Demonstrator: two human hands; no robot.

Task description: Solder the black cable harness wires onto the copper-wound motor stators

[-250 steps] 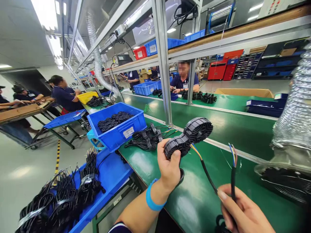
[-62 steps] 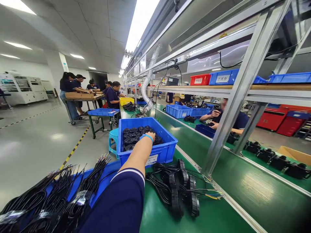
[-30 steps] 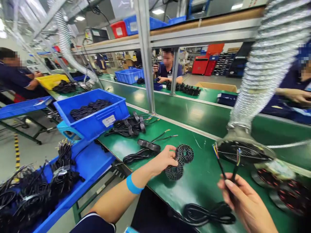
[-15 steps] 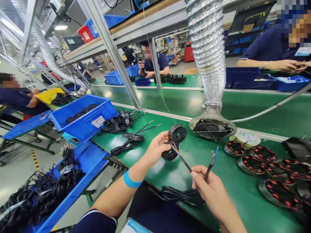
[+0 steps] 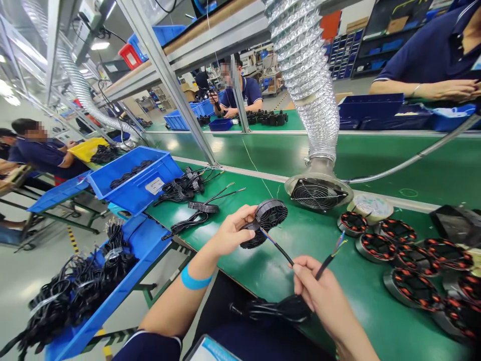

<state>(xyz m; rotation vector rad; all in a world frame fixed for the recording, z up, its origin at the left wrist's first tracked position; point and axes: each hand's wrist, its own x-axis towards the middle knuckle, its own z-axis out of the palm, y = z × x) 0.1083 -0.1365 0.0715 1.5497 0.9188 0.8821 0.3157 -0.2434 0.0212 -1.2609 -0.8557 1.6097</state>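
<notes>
My left hand [image 5: 237,230] pinches the narrow middle of a black plastic part [image 5: 271,213] with two round slotted ends, held tilted above the green bench. Between finger and thumb of my right hand [image 5: 311,281] is a black cable [image 5: 282,252], whose thin coloured wires reach the middle of the part. How far the wires go in is hidden. A second cable end [image 5: 330,258] with blue and yellow-green wires sticks up from my right hand. The coiled length of cable [image 5: 276,308] hangs at the bench's front edge, below my hands.
On the right of the bench [image 5: 361,286] stand several round metal parts with red-black windings [image 5: 411,288]. A fan hood [image 5: 319,190] is ahead. Left are more cabled black parts [image 5: 203,206], a blue bin [image 5: 150,185] and a blue tray of cables [image 5: 146,245]. People sit across and at left.
The black part has tilted in my left hand, its upper end turning more edge-on. My right hand has moved slightly, and the upright cable end leans further right. The camera view has shifted.
</notes>
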